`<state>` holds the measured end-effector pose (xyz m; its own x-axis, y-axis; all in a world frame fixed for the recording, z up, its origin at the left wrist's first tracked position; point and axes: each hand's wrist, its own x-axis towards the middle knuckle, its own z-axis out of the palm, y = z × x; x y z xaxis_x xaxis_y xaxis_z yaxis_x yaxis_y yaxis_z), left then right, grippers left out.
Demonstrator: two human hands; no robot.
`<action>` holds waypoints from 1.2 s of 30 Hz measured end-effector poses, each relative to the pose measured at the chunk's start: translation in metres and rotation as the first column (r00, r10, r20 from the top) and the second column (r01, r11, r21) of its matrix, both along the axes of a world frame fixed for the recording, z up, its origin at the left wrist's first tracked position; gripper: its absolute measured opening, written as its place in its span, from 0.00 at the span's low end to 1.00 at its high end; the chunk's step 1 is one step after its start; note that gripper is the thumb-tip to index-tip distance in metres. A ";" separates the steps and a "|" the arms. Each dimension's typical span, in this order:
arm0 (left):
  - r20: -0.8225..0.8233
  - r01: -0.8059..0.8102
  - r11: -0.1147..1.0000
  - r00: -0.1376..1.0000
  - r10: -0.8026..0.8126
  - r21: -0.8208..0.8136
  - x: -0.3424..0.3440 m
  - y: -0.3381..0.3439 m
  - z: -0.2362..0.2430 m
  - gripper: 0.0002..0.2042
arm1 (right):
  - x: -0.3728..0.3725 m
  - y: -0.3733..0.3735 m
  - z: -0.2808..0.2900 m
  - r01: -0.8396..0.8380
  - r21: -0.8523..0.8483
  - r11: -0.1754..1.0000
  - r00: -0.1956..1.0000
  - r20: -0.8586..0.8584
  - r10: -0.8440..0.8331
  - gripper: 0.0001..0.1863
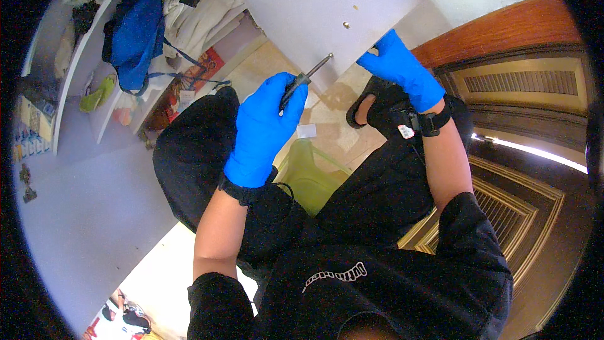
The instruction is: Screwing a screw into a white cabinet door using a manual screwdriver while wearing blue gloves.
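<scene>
A screwdriver (302, 80) with a dark handle is gripped in my left hand (264, 126), which wears a blue glove. Its metal shaft points up and right, and the tip lies at the face of a white panel (302, 0); whether it sits on a screw I cannot tell. Just beyond the tip, a small round hole or fitting (346, 25) shows in the panel. At the panel's right edge is my right hand (402, 69), also blue-gloved, closed around that edge; the panel hides some of its fingers.
Open shelves at the left hold folded clothes (201, 16) and a blue fabric bag (138, 41). Between my knees stands a light green plastic stool (308, 179). A small white card (306, 131) lies beyond it. Dark louvred doors (522, 85) are close on the right.
</scene>
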<state>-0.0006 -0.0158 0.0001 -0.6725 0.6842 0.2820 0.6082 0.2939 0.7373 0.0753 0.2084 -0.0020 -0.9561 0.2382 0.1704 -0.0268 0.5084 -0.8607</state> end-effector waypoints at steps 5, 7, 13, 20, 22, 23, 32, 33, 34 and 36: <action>0.026 -0.006 0.999 1.000 0.007 -0.039 0.001 0.000 -0.001 0.10 | 0.000 0.000 -0.002 0.008 -0.001 1.000 1.000 0.009 -0.008 0.15; 0.045 -0.009 0.999 0.999 0.011 -0.043 0.002 0.001 0.000 0.10 | 0.001 0.000 -0.002 0.007 0.003 1.000 1.000 -0.009 -0.007 0.15; 0.095 -0.003 0.999 0.995 0.008 -0.054 0.002 0.002 -0.002 0.10 | 0.001 0.001 -0.003 0.003 0.042 0.999 1.000 0.011 -0.003 0.16; 0.345 -0.027 0.999 0.938 0.037 -0.033 0.006 0.008 0.001 0.09 | 0.001 0.001 -0.002 0.015 0.015 1.000 1.000 0.004 -0.015 0.16; 0.295 -0.047 0.996 0.953 0.066 -0.069 0.008 0.010 0.008 0.09 | 0.000 0.002 -0.005 0.004 0.021 1.000 1.000 -0.011 -0.004 0.16; 0.244 -0.071 0.992 0.965 0.093 -0.100 0.008 0.011 0.010 0.10 | 0.000 0.003 -0.004 0.008 0.022 1.000 1.000 -0.012 -0.008 0.16; 0.318 0.011 1.000 0.948 -0.011 0.001 0.007 0.012 -0.007 0.08 | 0.002 0.002 0.001 -0.002 -0.009 1.000 1.000 -0.014 0.002 0.17; 0.318 0.015 1.000 0.948 -0.014 0.000 0.004 0.012 -0.006 0.08 | 0.002 0.002 0.002 -0.009 -0.002 1.000 1.000 0.004 0.009 0.17; 0.551 0.042 0.998 0.834 -0.005 -0.054 0.000 0.012 -0.004 0.07 | 0.002 0.003 0.003 -0.015 0.004 1.000 1.000 0.021 0.015 0.17; 0.746 0.082 0.992 0.666 0.020 -0.100 -0.003 0.013 -0.001 0.07 | 0.002 0.002 0.006 -0.023 0.010 1.000 0.999 0.032 0.023 0.17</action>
